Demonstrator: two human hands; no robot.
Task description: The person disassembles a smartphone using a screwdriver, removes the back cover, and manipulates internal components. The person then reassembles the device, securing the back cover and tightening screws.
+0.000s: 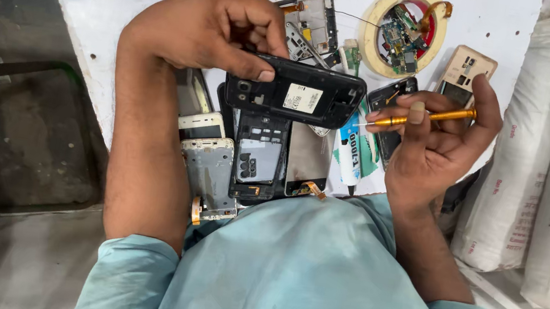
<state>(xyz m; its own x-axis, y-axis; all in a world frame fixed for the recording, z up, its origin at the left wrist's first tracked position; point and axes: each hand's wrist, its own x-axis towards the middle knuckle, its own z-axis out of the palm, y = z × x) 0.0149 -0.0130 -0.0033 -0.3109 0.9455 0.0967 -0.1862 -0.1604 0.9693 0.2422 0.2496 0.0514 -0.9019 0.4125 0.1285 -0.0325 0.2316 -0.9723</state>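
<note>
Black plastic phone body [295, 92] gripped in left hand [207, 25]; right hand [436, 137] pinching yellow metal screwdriver [421, 117] beside it, best kept square to the screw

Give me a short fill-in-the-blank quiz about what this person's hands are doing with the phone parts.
The left hand holds a black ____ by its top edge.
The right hand grips a screwdriver with a ____ handle.
A circuit board lies inside a roll of ____.

Missing words: phone; yellow; tape
</note>
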